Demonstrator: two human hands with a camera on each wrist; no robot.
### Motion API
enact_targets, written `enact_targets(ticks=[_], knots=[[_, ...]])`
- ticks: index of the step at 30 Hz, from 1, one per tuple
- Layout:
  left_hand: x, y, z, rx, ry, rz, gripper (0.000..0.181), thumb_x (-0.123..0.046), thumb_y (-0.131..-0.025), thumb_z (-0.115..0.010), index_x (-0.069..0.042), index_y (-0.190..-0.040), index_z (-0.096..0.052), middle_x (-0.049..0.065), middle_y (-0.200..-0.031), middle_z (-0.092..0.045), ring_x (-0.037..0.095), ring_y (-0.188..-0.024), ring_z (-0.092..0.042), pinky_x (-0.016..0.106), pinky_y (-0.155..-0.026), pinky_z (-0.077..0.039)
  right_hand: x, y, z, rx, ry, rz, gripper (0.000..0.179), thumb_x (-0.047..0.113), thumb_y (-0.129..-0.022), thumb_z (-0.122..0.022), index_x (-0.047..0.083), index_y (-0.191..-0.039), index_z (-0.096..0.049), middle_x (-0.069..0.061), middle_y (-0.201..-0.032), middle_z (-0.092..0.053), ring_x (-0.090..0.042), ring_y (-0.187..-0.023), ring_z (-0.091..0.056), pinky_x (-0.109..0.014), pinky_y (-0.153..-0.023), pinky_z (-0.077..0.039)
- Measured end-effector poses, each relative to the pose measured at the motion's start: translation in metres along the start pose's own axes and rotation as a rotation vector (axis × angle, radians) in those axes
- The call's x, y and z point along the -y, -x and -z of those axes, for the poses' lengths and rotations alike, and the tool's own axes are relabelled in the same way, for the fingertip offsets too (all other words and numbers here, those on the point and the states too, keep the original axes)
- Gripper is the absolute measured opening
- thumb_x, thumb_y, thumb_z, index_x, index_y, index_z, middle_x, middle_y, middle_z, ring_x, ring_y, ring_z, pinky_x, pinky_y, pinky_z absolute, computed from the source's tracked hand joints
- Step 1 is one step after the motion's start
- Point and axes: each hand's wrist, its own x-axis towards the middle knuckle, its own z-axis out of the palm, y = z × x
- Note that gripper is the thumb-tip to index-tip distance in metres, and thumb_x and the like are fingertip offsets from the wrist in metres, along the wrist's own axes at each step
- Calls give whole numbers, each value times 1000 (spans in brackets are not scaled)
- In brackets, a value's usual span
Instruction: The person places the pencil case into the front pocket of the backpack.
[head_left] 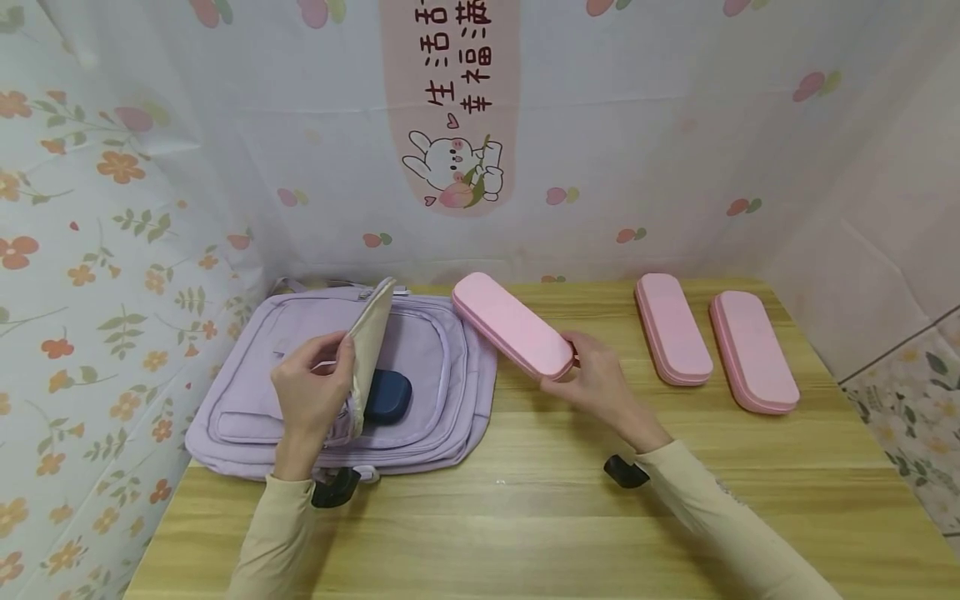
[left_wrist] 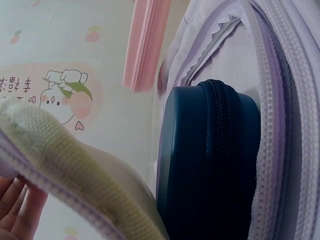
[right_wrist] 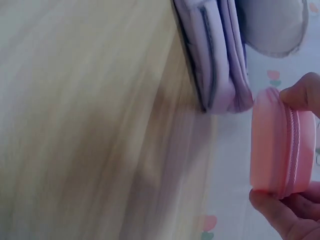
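A lavender backpack [head_left: 247, 375] lies flat at the left of the table with its front pocket unzipped. My left hand [head_left: 315, 379] pinches the edge of the pocket flap [head_left: 372, 333] and holds it up; in the left wrist view the flap's cream lining faces the camera. Inside the pocket sits a dark blue zippered case [left_wrist: 185, 150], partly hidden by the flap in the head view. My right hand [head_left: 600, 383] grips the near end of a pink zippered pencil case [head_left: 513, 325], thumb on one side and fingers on the other. The case's far end overlaps the backpack's right edge.
Two more pink pencil cases, one [head_left: 673, 329] beside the other [head_left: 753, 350], lie on the right of the wooden table [head_left: 495, 533]. A printed cloth [head_left: 315, 192] hangs behind the table, with further patterned cloth at both sides.
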Motion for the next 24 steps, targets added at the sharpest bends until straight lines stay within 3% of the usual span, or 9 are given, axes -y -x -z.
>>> enact_targets(ticks=[12, 24], knots=[[4, 1, 1, 13, 2, -3, 10, 1, -84, -76, 2, -93, -79, 18, -79, -76, -14, -70, -59, 3, -62, -50, 17, -4, -17, 35, -13, 109, 70, 21, -68, -88, -9, -125, -60, -21, -115, -69, -29, -98, -69, -37, -79, -63], [3, 1, 2, 25, 38, -26, 10, 0, -85, -74, 3, -93, -79, 19, -81, -76, -21, -73, -59, 2, -63, -50, 32, -16, -29, 143, -26, 108, 72, 24, -69, -88, -5, -128, -60, -17, -121, -67, -25, -103, -66, -37, -85, -62]])
